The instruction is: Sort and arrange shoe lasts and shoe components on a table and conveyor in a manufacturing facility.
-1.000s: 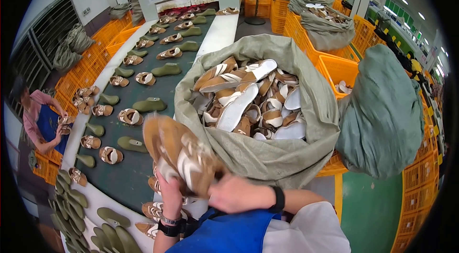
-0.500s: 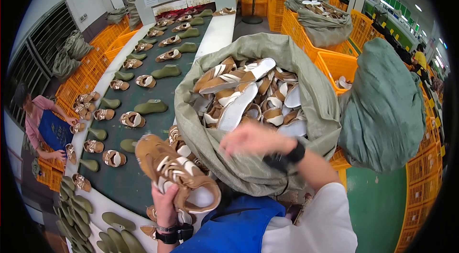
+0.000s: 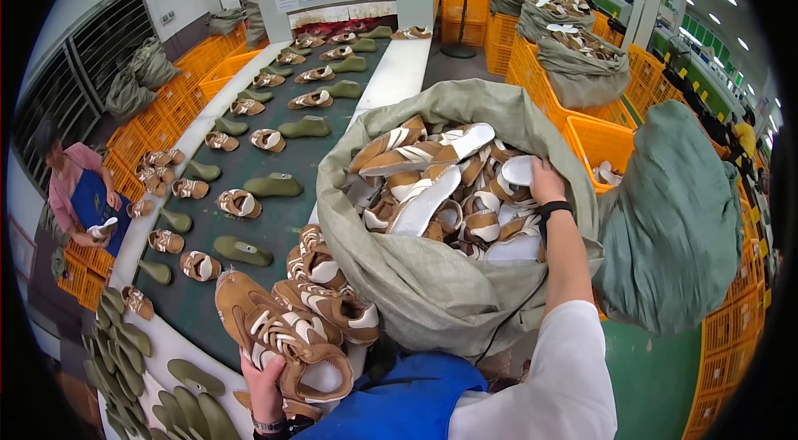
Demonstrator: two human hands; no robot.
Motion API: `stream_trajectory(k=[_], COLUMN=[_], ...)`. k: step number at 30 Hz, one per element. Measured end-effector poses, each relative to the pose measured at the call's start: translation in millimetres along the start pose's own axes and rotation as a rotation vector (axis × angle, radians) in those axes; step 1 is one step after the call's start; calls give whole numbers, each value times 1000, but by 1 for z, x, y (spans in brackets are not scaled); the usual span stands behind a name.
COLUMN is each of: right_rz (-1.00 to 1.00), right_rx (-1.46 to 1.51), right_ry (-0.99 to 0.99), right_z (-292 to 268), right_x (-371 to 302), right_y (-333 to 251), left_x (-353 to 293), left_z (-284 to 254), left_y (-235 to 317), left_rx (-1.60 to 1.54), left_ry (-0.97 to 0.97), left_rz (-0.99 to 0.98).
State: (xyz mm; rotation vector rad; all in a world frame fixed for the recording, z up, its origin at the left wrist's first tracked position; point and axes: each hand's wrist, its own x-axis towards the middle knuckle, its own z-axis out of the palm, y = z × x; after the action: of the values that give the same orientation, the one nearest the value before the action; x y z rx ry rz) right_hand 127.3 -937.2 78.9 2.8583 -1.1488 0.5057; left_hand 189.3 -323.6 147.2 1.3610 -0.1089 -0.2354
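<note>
My left hand is closed around the side of a brown lace-up shoe upper with white stripes and laces, its toe pointing away. Close behind it is another brown shoe upper; whether my hand holds that one too is unclear. My right hand reaches inside the right rim of a large grey-green woven sack. Its fingers, partly hidden, close on a brown shoe upper with a white sole side. Many brown and white uppers fill the sack, some with white undersides up.
Left of the sack runs a dark green conveyor belt carrying shoe uppers and green shoe lasts. More lasts lie on the white near ledge. A co-worker stands across the belt. Orange crates and a covered sack stand right.
My right hand has gone from above the sack to the uppers at its right side. My left hand and its shoe have moved down and left. The co-worker now holds a whitish piece.
</note>
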Motion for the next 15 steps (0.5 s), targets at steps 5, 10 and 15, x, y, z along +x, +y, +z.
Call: stream_trajectory(k=[5,10,15], right_rz=[176,118,-3], right_rx=[-11,-154,-100], right_ry=[-410,-410,102], right_z=[24,21,81], right_x=[-9,-26,-20], right_y=[11,-11,31], left_x=[-8,-15,-9], left_z=[-6,-8,-2], left_y=[-9,-6,-9], left_rx=[-27,-33,-35], left_ry=[80,148,115], left_rz=[10,-16,5])
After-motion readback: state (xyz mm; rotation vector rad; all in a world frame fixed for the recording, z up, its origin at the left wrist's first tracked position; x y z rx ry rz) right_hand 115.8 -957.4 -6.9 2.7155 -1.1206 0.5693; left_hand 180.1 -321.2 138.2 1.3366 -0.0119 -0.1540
